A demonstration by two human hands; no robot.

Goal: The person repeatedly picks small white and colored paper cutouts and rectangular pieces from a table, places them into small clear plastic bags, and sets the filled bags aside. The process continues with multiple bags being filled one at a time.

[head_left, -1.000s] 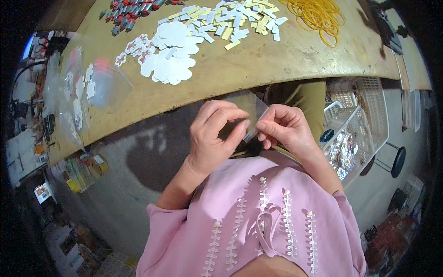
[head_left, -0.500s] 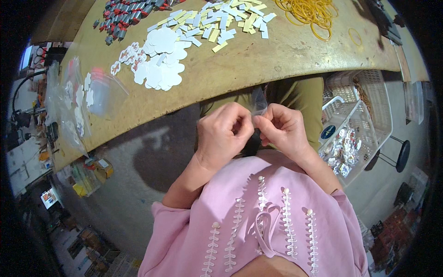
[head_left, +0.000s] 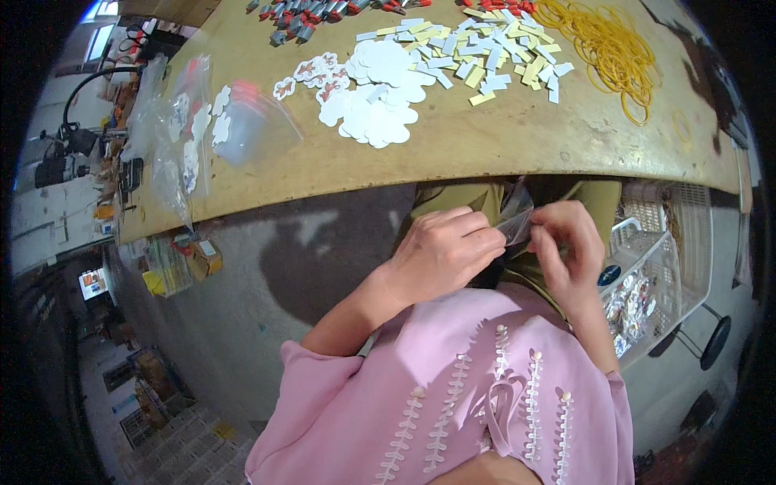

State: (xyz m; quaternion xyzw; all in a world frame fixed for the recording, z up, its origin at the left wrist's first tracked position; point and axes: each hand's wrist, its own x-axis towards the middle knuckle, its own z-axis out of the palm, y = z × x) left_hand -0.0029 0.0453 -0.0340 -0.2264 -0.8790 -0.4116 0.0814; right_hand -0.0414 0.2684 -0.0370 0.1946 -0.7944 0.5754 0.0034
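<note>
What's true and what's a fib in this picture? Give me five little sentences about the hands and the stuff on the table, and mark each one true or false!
1. The left hand and the right hand are both at a clear plastic bag. True.
2. That bag is lying flat on the table. False: it is up at the fingers, in front of the table's edge.
3. White, wavy-edged cutouts lie in a heap on the table. True.
4. All the little strips are red. False: the strips are pale yellow and whitish-blue.
5. Yellow bands lie to the right of the strips. True.
</note>
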